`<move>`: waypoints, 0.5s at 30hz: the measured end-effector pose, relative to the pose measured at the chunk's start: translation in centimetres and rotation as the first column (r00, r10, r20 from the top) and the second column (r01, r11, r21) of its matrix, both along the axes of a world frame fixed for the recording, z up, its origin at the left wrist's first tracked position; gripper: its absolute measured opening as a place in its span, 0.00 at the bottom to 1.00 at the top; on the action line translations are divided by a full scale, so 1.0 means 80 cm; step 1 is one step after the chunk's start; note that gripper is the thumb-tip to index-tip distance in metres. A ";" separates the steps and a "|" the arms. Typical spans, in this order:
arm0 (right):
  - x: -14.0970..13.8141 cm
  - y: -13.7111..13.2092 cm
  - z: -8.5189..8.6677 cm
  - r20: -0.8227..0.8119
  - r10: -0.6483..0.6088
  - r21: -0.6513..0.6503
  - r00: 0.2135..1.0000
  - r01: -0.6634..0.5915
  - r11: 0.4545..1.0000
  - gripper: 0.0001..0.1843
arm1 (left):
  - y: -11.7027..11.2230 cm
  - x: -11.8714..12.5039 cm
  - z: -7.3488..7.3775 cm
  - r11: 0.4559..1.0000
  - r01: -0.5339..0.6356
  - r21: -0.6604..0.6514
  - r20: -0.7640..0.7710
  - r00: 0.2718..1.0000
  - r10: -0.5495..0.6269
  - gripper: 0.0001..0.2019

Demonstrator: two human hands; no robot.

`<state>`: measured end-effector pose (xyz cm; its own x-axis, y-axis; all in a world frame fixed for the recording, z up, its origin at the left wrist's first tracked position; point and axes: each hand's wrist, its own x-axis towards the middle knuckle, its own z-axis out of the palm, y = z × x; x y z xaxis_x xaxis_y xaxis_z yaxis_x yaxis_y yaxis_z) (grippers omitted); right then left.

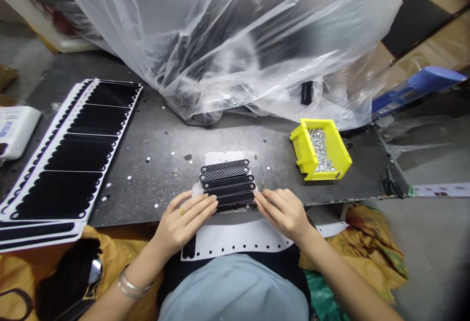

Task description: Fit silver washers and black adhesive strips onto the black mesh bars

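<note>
Several black strips (pixel 228 184) with a crosshatched surface and rounded ends lie side by side near the table's front edge. Small metal rings show at the ends of the upper ones. My left hand (pixel 189 216) has its fingers closed on the left end of the lowest black strip, hiding that end. At the opposite end, the fingers of my right hand (pixel 281 211) close on the same strip. Under the strips is a pale plate (pixel 223 156). A white sheet (pixel 238 235) with a row of holes hangs over my lap.
Stacked white sheets with black strips (pixel 91 154) lie at the left. A yellow bin (pixel 332 147) of small silvery metal pieces (pixel 320 149) stands at the right, with scissors (pixel 392 184) beyond it. Clear plastic sheeting (pixel 235 61) drapes across the back. Small scraps dot the dark table (pixel 154 140).
</note>
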<state>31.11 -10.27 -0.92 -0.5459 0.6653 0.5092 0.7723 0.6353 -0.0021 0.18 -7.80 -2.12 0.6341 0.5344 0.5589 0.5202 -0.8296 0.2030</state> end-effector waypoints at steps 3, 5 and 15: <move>0.001 -0.003 0.004 0.103 0.045 0.039 0.994 -0.049 0.998 0.19 | -0.010 -0.012 -0.002 0.999 -0.046 -0.013 -0.001 0.999 0.046 0.21; -0.001 -0.005 0.010 0.188 0.054 0.047 0.981 -0.064 0.997 0.18 | -0.014 -0.011 -0.001 0.998 -0.058 -0.003 -0.009 0.998 0.058 0.21; 0.002 0.001 0.019 0.250 0.175 -0.081 0.952 -0.160 0.984 0.18 | 0.013 -0.028 0.011 0.969 0.116 0.218 -0.176 0.981 -0.078 0.21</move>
<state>31.25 -10.20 0.57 -0.7585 0.5780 0.3011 0.6346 0.7602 0.1394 -2.08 -6.76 -1.21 0.7698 0.3379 0.5415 0.4458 -0.8918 -0.0773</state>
